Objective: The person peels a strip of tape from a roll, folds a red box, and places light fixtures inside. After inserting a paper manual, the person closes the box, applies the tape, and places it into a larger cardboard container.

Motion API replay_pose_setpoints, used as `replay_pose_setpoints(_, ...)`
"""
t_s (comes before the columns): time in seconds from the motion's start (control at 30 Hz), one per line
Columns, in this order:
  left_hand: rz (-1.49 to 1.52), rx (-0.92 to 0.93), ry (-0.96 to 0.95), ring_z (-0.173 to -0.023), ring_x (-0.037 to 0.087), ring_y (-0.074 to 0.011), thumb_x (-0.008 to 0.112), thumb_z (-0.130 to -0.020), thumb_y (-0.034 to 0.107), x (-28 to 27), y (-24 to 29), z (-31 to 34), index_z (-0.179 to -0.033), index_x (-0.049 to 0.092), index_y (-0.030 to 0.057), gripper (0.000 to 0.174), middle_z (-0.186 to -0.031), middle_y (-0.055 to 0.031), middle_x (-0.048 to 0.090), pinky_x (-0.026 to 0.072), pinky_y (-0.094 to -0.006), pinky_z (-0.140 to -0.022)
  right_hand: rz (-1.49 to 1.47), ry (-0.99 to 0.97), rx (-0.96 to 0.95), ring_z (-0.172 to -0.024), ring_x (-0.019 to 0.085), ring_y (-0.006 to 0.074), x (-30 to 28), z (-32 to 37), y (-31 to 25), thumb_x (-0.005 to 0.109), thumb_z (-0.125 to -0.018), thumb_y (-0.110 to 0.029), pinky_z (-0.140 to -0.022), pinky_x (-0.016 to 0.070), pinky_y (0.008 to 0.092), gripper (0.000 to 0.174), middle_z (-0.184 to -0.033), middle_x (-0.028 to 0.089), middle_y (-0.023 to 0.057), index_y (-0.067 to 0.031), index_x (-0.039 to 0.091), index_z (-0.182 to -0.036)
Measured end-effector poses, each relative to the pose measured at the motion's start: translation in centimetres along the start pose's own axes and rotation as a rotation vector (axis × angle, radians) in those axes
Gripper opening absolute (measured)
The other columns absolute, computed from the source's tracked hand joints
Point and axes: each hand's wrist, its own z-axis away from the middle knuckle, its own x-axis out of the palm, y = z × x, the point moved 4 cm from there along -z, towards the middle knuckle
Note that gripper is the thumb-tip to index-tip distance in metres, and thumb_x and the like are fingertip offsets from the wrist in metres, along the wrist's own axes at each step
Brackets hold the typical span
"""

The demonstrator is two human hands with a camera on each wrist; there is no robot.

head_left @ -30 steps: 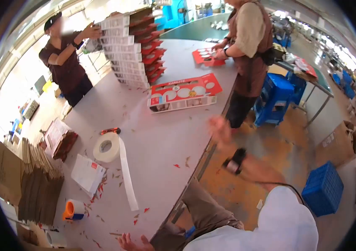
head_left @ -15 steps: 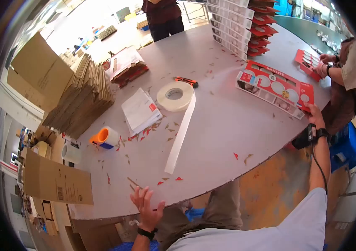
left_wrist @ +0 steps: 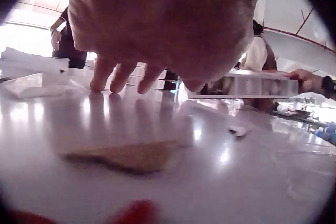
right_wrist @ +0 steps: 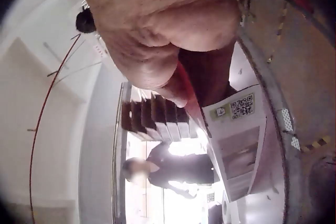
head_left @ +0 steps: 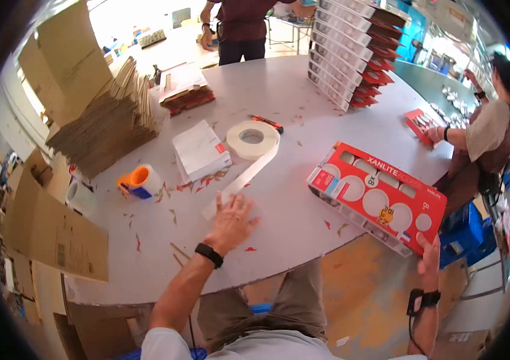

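head view: one red windowed carton (head_left: 377, 201), lettered xanlite, gripped at its right-hand end by your right hand (head_left: 428, 258); half a second ago it lay farther off near the table's right edge, and it is now nearer you, to the right of your other hand. one left hand (head_left: 233, 223), yours, fingers spread and fairly straight, shifted from the near edge of the table (head_left: 288, 240) to the free strip of tape (head_left: 249, 176), which runs from one white tape roll (head_left: 238, 144). hands well apart, carton on the right, strip on the left. meaning, as judged: carton and tape are both now drawn into the work, one to each hand; no tape is made out on the carton. just beyond the roll, one orange-and-black cutter (head_left: 267, 123); farther back, one tall stack of cartons (head_left: 354, 57). left wrist view: your left hand from beneath, fingertips down at the table, nothing seen in its grasp; whether they press the strip cannot be told here. carton beyond, to the right, windowed side showing, right hand at its end. right wrist view: your right hand clamped on the carton, digits on both sides of its red edge; one white panel with a square code (right_wrist: 242, 106) below. whether the carton's underside touches the table: cannot be told.
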Motion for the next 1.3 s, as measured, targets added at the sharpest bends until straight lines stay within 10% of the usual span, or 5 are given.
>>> replay_pose_setpoints(0.2,0.356,-0.106,0.184,-0.133,0.053,-0.0283,0.064,-0.101,0.030,-4.8,-1.7,7.5,-0.130,0.062,0.0048,0.039,-0.136,-0.0122,0.063,0.0264,-0.0586,-0.119,0.307,-0.196,-0.236,-0.111,0.064,0.0168,5.2,4.5,-3.7,0.077,-0.092,-0.004,-0.096,0.0537,0.0345,0.049,-0.128,0.068,0.0053,-0.0031,0.059,-0.138)
replay_pose_setpoints(0.4,1.709,-0.529,0.351,-0.138,0.047,-0.0249,0.045,-0.106,0.060,-5.2,-3.9,13.9,-0.151,0.046,0.0127,0.065,-0.152,-0.0100,0.051,0.0318,-0.0493,-0.115,0.872,-0.961,-0.824,-0.094,0.072,0.0283,15.0,9.5,-8.6,0.069,-0.070,0.002,-0.079,0.0576,0.0354,0.043,-0.107,0.073,0.0130,-0.0032,0.075,-0.112)
replay_pose_setpoints(0.57,1.658,-0.628,0.440,-0.136,0.047,-0.0261,0.044,-0.102,0.068,-4.3,-6.5,15.4,-0.155,0.039,0.0124,0.077,-0.155,-0.0121,0.046,0.0359,-0.0443,-0.113,0.971,-1.247,-1.166,-0.099,0.071,0.0262,17.9,11.8,-5.1,0.070,-0.068,-0.010,-0.077,0.0591,0.0372,0.034,-0.107,0.072,0.0069,-0.0088,0.071,-0.102)
replay_pose_setpoints(0.83,1.093,-0.691,0.522,-0.114,0.061,-0.0190,0.074,-0.087,0.005,-6.6,-5.9,19.0,-0.118,0.071,0.0010,0.032,-0.124,-0.0105,0.066,0.0483,-0.0338,-0.100,0.950,-1.494,-1.270,-0.106,0.064,0.0250,21.4,8.6,1.5,0.071,-0.076,-0.013,-0.084,0.0567,0.0367,0.022,-0.100,0.064,0.0055,-0.0083,0.063,-0.096)
replay_pose_setpoints(1.3,0.450,-0.824,0.760,-0.123,0.054,-0.0295,0.068,-0.092,0.012,-6.9,-4.7,27.1,-0.127,0.066,0.0022,0.037,-0.126,-0.0148,0.057,0.0398,-0.0423,-0.110,1.080,-1.298,-1.343,-0.141,0.049,0.0310,35.1,2.7,6.4,0.070,-0.081,-0.007,-0.117,0.0426,0.0452,0.044,-0.142,0.061,0.0084,-0.0108,0.067,-0.124)
